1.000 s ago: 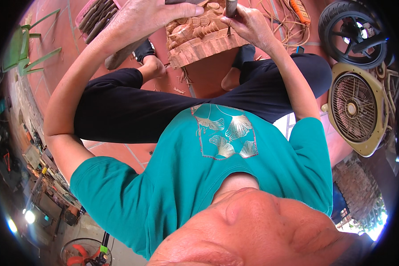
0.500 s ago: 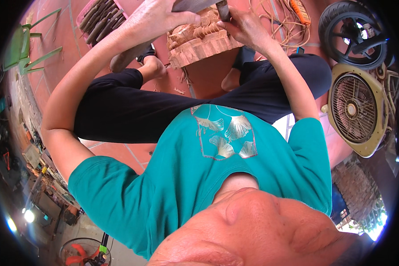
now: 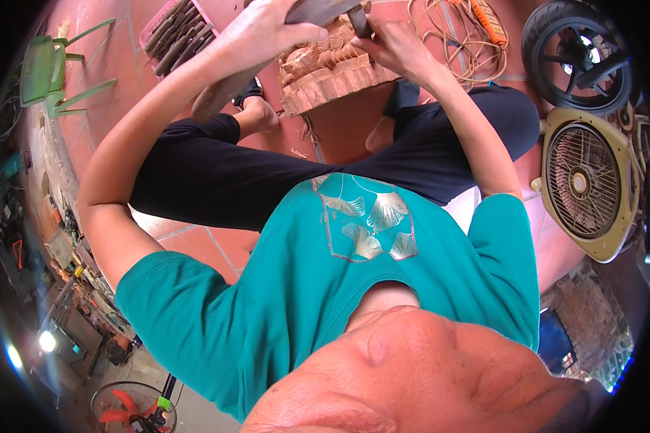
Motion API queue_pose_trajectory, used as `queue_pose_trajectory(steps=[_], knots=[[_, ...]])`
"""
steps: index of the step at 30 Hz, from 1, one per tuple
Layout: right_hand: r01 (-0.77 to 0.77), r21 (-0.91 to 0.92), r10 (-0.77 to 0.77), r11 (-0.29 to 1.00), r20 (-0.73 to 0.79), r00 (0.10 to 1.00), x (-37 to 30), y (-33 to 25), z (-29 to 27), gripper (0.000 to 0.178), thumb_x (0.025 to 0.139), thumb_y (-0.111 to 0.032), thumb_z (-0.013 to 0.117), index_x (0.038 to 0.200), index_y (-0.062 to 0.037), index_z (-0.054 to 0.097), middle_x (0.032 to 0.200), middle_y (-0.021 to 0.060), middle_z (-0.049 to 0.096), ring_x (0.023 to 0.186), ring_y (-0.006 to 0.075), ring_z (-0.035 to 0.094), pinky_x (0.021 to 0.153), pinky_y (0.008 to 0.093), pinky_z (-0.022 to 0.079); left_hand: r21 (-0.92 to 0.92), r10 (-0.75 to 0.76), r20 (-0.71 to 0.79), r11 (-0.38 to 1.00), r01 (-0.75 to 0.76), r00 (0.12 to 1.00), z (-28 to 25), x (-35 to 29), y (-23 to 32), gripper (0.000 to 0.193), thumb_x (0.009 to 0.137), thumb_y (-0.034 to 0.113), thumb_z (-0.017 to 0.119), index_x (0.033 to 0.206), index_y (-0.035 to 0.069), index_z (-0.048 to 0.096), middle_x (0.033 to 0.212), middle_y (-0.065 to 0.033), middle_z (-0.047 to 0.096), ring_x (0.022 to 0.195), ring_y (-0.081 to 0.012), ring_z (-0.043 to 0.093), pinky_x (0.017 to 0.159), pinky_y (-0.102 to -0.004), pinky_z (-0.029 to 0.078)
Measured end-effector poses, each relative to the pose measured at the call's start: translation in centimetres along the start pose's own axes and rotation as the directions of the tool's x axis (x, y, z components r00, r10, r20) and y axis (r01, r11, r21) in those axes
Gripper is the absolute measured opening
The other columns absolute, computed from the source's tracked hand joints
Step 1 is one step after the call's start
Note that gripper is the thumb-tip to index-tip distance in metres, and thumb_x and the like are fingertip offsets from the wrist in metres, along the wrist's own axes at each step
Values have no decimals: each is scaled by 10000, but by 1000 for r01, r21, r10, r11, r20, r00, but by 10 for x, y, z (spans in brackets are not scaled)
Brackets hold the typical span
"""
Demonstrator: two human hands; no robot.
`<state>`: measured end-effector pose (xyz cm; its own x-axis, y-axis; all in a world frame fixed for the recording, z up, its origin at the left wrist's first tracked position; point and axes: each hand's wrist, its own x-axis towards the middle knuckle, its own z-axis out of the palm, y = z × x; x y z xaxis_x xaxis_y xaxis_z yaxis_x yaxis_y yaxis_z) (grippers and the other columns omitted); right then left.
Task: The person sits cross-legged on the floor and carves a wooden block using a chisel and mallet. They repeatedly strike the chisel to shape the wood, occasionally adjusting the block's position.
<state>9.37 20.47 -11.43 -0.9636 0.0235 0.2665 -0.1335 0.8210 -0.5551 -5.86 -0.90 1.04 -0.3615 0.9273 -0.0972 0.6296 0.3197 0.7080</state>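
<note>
At the top, my left hand is closed around a long, dark wooden mallet. One end of it slants down beneath my forearm; the other lies close to the tool in my right hand. My right hand grips a chisel by its dark shaft, held steeply over the carving; its tip cannot be made out. Under both hands rests a carved block of reddish wood, with raised relief on top and a rough, chipped near side. The far part of the block is cut off by the picture's edge.
A pink tray of several chisels is at the upper left, near a green plastic stool. On the right are a tangled cord, an orange power strip, a wheel and a box fan. Wood shavings litter the tiles.
The surroundings and the carved block sit slightly farther right and lower in the picture. Both hands keep their grips; the mallet's lower end appears a little farther right.
</note>
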Motion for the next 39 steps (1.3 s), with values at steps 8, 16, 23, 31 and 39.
queue_pose_trajectory(steps=[8, 16, 23, 31, 39], knots=[[-209, 19, 210, 978, -142, 967, 21, -2, -34, 274, 910, -214, 745, 1021, 22, 663, 849, 267, 672, 790, 419, 680, 690, 465, 512, -306, -110, -110, 949, 72, 988, -12, -26, 46, 584, 915, 145, 701, 1451, 2, 520, 1082, -70, 676, 935, -139, 634, 811, -278, 513], [-111, 98, 129, 989, -205, 970, 25, -21, -96, 303, 904, -241, 759, 1011, 26, 663, 830, 233, 685, 766, 365, 685, 697, 447, 512, -704, -401, -253, 701, 117, 881, -11, -49, 98, 301, 903, 184, 714, 1155, 32, 654, 799, -15, 638, 633, -106, 604, 575, -227, 476], [-57, 71, 57, 996, 1, 998, 25, -2, -102, 291, 874, -247, 800, 939, 15, 691, 755, 154, 696, 710, 252, 687, 677, 403, 519, -834, -195, -326, 521, -184, 925, 36, -32, 41, 320, 953, 185, 689, 1211, 32, 577, 1008, -136, 684, 710, -153, 608, 637, -294, 502], [-238, 266, 184, 934, 213, 960, 17, 15, -73, 177, 877, -98, 800, 951, 7, 679, 792, 108, 703, 739, 223, 698, 695, 354, 541, -735, -346, -441, 669, -112, 828, 91, -38, 18, 625, 874, 75, 739, 1446, 8, 495, 876, -25, 618, 697, -93, 581, 621, -233, 474], [-59, 168, 23, 984, 203, 979, 23, 14, -49, 278, 843, -168, 828, 1026, -45, 659, 731, 141, 644, 673, 319, 677, 631, 411, 524, -780, -432, -416, 622, -69, 800, 100, -32, -9, 651, 884, 115, 758, 1458, 0, 473, 1053, -50, 641, 868, -110, 615, 775, -258, 515]])
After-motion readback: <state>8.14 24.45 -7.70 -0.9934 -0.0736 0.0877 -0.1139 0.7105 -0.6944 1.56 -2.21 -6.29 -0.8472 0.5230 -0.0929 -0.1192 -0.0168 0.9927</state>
